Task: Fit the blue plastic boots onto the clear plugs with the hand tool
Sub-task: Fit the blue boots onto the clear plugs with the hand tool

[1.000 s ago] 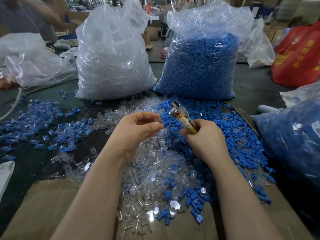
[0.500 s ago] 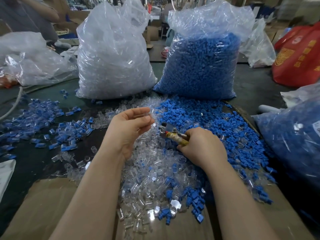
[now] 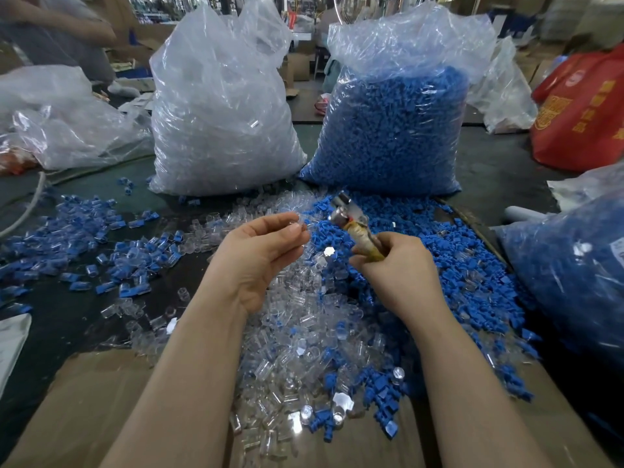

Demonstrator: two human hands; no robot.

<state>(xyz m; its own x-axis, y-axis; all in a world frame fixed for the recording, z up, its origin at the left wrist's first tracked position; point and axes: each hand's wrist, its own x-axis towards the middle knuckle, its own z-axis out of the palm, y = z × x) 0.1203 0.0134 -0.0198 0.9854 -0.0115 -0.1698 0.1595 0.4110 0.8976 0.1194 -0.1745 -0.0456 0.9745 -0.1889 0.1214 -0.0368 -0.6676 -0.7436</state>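
My left hand (image 3: pixel 260 255) is raised over the heap and pinches a clear plug (image 3: pixel 297 226) at its fingertips. My right hand (image 3: pixel 395 268) grips the tape-wrapped handle of the hand tool (image 3: pixel 351 219), whose metal tip points up and left, close to the plug. A heap of loose clear plugs (image 3: pixel 304 332) lies under both hands. Loose blue boots (image 3: pixel 449 251) spread to the right of it. Fitted blue-and-clear pieces (image 3: pixel 101 241) lie scattered on the left.
A tall bag of clear plugs (image 3: pixel 223 106) and a bag of blue boots (image 3: pixel 395 130) stand behind the heaps. Another bag of blue parts (image 3: pixel 570 282) sits at the right edge, a red bag (image 3: pixel 584 106) behind it. Cardboard (image 3: pixel 84 410) covers the near table. A person (image 3: pixel 60 32) is at far left.
My right hand has lifted the tool from low over the heap back up, tip pointing upward beside the left fingertips. My left hand stays raised with the plug.
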